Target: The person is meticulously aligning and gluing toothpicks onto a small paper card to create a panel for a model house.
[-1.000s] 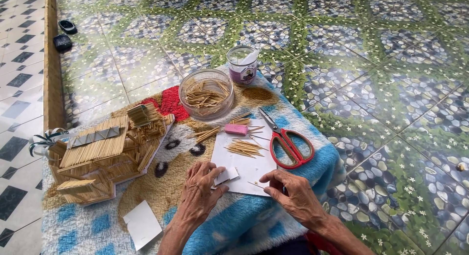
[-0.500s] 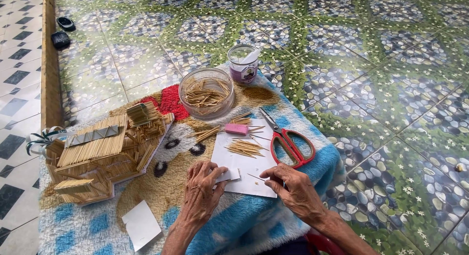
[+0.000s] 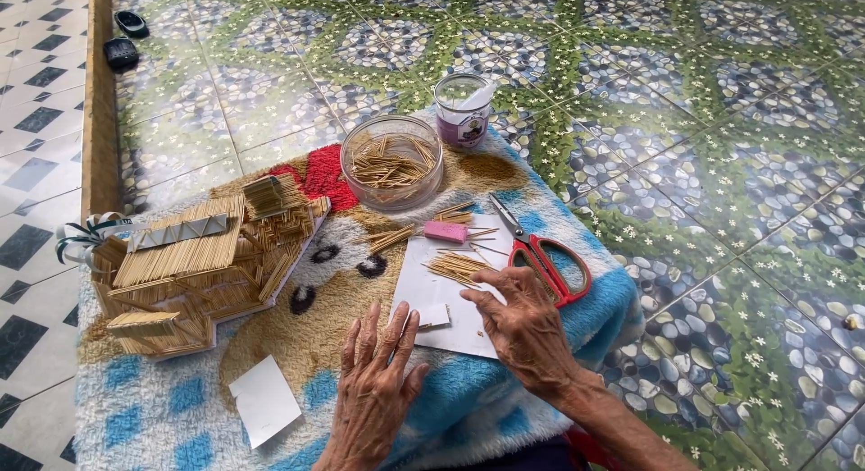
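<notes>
At the far left, near the edge of the blanket (image 3: 162, 408), stands the little house made of sticks (image 3: 194, 259). It takes much room on that side. In front of it lies a small white card (image 3: 264, 401), alone on the blue and white part.

My left hand (image 3: 377, 372) lies flat on the blanket with the fingers spread, and it grasps nothing. Its fingertips come near a small piece of paper (image 3: 434, 316) that lies on the white sheet (image 3: 431, 286). Between this hand and the house there is free space on the blanket.

My right hand (image 3: 523, 322) rests on the right part of the white sheet, fingers bent a little and loose; I cannot tell if something thin is under them. Just above its fingers is a small pile of sticks (image 3: 458, 265), and a pink eraser (image 3: 445, 231) lies a little further.

Behind are the glass bowl (image 3: 393, 162) full of sticks and a small jar (image 3: 463, 110).

The red scissors (image 3: 541, 255) lie just beside my right hand, close to the right edge of the blanket, where the tiled floor (image 3: 721, 164) begins.
</notes>
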